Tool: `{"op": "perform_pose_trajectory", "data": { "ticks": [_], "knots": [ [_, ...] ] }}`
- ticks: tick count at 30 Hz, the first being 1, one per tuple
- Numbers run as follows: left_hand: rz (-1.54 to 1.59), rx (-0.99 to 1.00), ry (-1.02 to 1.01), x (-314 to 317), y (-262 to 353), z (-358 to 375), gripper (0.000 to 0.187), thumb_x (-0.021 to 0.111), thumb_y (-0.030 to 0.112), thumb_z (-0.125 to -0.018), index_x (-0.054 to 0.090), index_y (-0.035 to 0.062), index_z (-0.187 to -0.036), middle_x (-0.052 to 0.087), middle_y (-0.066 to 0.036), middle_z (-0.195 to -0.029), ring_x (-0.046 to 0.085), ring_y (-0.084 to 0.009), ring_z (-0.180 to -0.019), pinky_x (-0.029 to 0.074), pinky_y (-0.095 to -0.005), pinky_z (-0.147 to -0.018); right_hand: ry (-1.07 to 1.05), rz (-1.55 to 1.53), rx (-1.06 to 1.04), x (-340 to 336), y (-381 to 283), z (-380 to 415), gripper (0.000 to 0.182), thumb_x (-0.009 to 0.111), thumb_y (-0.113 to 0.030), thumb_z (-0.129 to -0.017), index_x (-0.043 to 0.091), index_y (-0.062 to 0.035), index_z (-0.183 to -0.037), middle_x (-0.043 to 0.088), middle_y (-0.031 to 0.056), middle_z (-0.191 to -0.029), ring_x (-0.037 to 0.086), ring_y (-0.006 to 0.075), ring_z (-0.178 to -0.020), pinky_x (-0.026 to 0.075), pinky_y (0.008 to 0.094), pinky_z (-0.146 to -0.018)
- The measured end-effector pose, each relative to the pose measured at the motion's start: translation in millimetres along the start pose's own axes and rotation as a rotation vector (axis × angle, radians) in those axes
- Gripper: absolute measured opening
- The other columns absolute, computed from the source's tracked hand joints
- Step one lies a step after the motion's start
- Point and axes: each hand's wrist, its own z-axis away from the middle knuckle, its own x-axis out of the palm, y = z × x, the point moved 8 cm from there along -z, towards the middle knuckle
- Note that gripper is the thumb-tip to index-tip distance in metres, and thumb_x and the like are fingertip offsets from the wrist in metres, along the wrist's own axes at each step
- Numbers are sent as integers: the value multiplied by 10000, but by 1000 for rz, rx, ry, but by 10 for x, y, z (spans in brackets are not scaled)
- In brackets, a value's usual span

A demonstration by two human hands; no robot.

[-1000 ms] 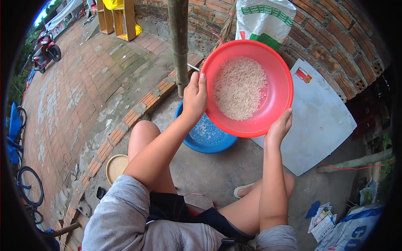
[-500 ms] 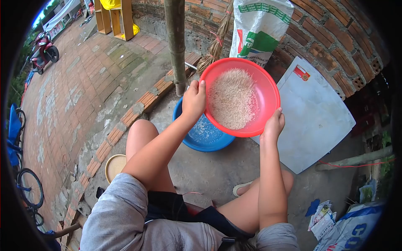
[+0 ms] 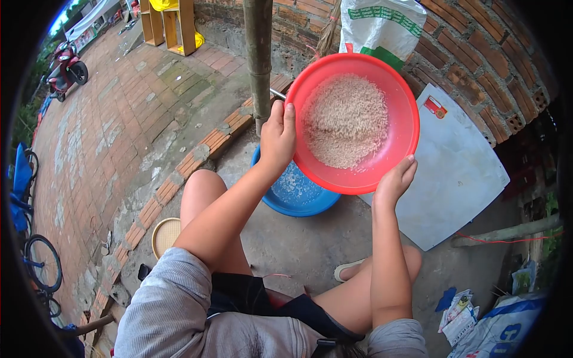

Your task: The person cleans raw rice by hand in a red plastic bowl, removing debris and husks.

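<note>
Between my hands I hold a round red plastic basin [image 3: 401,140]. My left hand [image 3: 278,136] grips its left rim, thumb on top, and my right hand [image 3: 394,181] holds its lower right rim. Pale grains that look like rice [image 3: 346,119] lie in the basin, some blurred as if tossed. Below it on the ground stands a blue basin [image 3: 301,204], partly covered by the red one, with whitish bits on its bottom.
A bamboo post [image 3: 258,65] rises just beyond the blue basin. A white-and-green sack [image 3: 382,27] leans on the brick wall [image 3: 471,53]. A white board [image 3: 447,179] lies at right. A woven tray [image 3: 167,235] sits by my left leg, near a brick edging [image 3: 173,188].
Both hands have raised the red basin up and slightly right, so it looks bigger. The grains have shifted and spread inside it. More of the blue basin's inside shows.
</note>
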Motion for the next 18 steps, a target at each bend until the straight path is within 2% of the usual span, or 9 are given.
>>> {"op": "perform_pose_trajectory", "data": {
  "ticks": [2,4,7,10,11,13,15,16,18],
  "knots": [
    [-179,-128,-52,87,-339,-2,387,407,367,-980,460,2,-863,557,-255,-739,553,-417,-711,426,-461,-675,7,-20,17,-16,47,-28,322,342,-274,-1023,464,-5,-893,539,80,-881,486,135,-795,424,303,-779],
    [-232,-186,-71,89,-470,23,386,403,366,-981,456,-5,-889,556,-253,-748,557,-411,-725,427,-460,-691,4,9,231,-17,276,-37,321,346,-266,-1023,450,-13,-855,527,61,-837,470,130,-759,423,308,-752],
    [-153,-193,-67,107,-384,70,395,398,371,-980,462,-9,-895,569,-254,-772,560,-425,-766,430,-458,-712,-33,-4,16,-36,-44,-59,326,360,-264,-1018,437,-17,-820,525,51,-814,471,128,-735,426,311,-728],
    [111,-62,0,109,-232,83,385,418,359,-976,471,-8,-873,566,-226,-747,562,-368,-728,432,-435,-704,-14,71,-123,-52,-201,-62,320,363,-256,-1015,441,-19,-814,523,49,-807,474,127,-725,430,306,-717],
    [-17,-117,-29,154,-462,77,369,421,347,-981,469,-2,-874,557,-203,-730,550,-315,-701,434,-412,-687,-11,72,-121,-58,-130,-86,320,363,-256,-1015,441,-19,-814,523,49,-807,474,127,-725,430,306,-717],
    [-144,-169,-60,158,-553,91,353,425,336,-985,466,4,-875,547,-180,-713,537,-262,-673,436,-389,-669,-13,-22,209,-41,262,-113,313,358,-248,-1015,438,-23,-813,513,44,-799,459,121,-721,420,297,-710],
    [-40,-370,-122,213,-685,163,301,434,303,-1003,502,21,-920,506,-10,-797,441,-70,-765,415,-262,-703,-11,-38,175,-58,188,-111,309,360,-245,-1015,439,-25,-813,512,44,-803,457,119,-720,421,296,-705],
    [-38,-371,-122,215,-645,171,301,434,303,-1003,502,21,-920,506,-10,-797,441,-70,-765,415,-262,-703,-11,-55,147,-60,109,-91,305,362,-243,-1015,440,-27,-814,512,43,-806,456,116,-718,422,295,-701],
    [168,-132,-50,170,-317,121,308,438,304,-1002,509,21,-904,509,-10,-791,443,-70,-767,414,-258,-700,-18,-8,-2,-84,-81,-94,303,366,-244,-1014,438,-30,-812,509,41,-805,455,113,-717,421,293,-698]
  ]
}}
